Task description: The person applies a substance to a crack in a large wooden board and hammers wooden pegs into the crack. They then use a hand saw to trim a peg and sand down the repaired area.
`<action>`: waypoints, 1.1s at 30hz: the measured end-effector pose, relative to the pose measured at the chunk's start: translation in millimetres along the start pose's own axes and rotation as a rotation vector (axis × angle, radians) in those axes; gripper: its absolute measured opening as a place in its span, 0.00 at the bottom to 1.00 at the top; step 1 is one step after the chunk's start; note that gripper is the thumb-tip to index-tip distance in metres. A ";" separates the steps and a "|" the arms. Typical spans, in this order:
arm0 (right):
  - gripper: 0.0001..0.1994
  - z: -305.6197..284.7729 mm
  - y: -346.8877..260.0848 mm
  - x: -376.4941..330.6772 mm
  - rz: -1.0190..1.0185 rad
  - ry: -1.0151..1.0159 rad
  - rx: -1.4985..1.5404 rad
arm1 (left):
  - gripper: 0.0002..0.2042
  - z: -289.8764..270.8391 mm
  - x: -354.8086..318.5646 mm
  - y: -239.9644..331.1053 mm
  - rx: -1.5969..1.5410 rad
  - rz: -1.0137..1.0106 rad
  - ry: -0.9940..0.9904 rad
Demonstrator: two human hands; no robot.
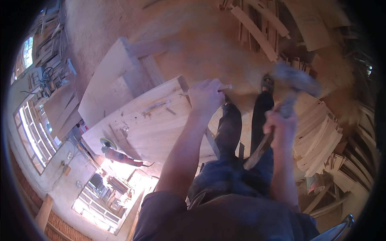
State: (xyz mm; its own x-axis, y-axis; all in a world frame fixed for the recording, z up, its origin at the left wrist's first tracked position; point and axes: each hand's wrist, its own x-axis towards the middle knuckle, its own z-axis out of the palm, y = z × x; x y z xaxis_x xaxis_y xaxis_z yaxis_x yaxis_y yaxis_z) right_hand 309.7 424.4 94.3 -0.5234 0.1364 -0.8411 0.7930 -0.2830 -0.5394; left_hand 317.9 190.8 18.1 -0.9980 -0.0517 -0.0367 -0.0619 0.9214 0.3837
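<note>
Standing near, I see the left hand (206,95) wrapping its fingers around a short stick (227,86) by the wooden slab's (165,128) end; the right hand (282,128) is clenching a blurred hammer (297,80) farther right. Good striking is probably demanding knuckles held clear.

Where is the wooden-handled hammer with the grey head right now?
In the head view, right of centre: the hammer is in the right hand, its blurred head just right of the person's right foot.
</note>
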 end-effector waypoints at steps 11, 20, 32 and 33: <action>0.08 10.4 22.6 -8.6 0.044 -0.087 -0.244 | 0.07 2.7 -6.1 -4.7 -0.046 0.001 0.019; 0.08 34.2 34.1 -20.4 0.044 -0.157 -0.339 | 0.08 6.6 -1.9 -1.5 -0.076 0.043 0.145; 0.09 17.8 25.8 -10.1 0.070 -0.176 -0.354 | 0.05 3.7 -3.0 -4.7 -0.094 -0.055 0.044; 0.09 13.3 21.6 -3.0 0.071 -0.199 -0.332 | 0.05 2.9 -1.2 -4.2 -0.083 -0.047 0.044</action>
State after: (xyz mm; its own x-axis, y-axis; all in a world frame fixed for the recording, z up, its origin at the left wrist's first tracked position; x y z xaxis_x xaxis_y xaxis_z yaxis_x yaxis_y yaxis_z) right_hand 324.3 405.3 85.7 -0.4881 -0.0680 -0.8701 0.8700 0.0418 -0.4913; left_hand 319.4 188.1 13.8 -0.9935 -0.1129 -0.0171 -0.1082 0.8823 0.4581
